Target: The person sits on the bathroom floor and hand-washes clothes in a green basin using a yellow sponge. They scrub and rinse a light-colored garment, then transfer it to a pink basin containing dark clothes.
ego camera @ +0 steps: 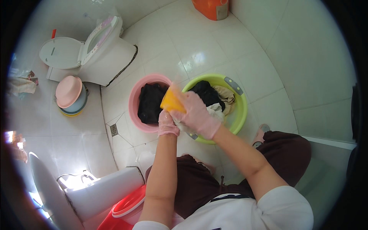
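Pink translucent gloves cover both hands. My right hand (pixel 198 113) grips a yellow block (pixel 173 100), perhaps a soap bar, slightly blurred. My left hand (pixel 167 123) is just below it, closed around part of a whitish wet cloth (pixel 182 125) that hangs beneath my right hand. Behind the hands, a pink basin (pixel 133 110) on the left holds a black garment (pixel 151 103). The green basin (pixel 243 107) on the right holds a black cloth (pixel 205 93), a beige cloth (pixel 227 99) and a white cloth (pixel 216 110).
A white toilet (pixel 106 57) with raised seat stands back left, beside stacked basins (pixel 69 93). A floor drain (pixel 114 130) lies left of the pink basin. An orange container (pixel 211 8) is at the back. A pedestal sink (pixel 103 189) and red tub (pixel 129 202) are front left.
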`<state>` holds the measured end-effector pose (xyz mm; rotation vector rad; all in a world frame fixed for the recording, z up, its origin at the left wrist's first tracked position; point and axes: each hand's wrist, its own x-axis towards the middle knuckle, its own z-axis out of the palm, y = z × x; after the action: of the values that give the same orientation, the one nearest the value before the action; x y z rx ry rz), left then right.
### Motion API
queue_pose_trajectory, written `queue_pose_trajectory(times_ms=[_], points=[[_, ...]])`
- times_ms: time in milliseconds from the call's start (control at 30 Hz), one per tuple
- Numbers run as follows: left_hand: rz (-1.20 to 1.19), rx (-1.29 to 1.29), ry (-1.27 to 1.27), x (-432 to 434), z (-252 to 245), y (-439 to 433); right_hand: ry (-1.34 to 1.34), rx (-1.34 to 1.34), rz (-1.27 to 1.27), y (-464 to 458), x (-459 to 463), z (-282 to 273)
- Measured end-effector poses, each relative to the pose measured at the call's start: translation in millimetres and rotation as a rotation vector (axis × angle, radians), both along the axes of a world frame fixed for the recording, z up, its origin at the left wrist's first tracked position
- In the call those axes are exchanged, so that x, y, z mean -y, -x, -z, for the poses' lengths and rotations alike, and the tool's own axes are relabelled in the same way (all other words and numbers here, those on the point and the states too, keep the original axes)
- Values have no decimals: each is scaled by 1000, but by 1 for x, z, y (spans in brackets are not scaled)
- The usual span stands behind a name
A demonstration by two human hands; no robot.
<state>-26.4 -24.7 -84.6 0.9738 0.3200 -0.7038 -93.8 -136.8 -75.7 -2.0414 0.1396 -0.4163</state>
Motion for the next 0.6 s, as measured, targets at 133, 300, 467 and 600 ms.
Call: queue_pose_trajectory(times_ms=[133,300,467,600], points=[[-10,39,154,-20,42,-6,55,-78,41,0,-5,-10],[97,177,266,-11,24,-5,114,133,-28,6,-15,-6],[148,-158,200,-12,20,-7,-61,-69,170,-11,7,4],[232,-162,434,-12,-32,3,-999,-157,130,1,43,38]])
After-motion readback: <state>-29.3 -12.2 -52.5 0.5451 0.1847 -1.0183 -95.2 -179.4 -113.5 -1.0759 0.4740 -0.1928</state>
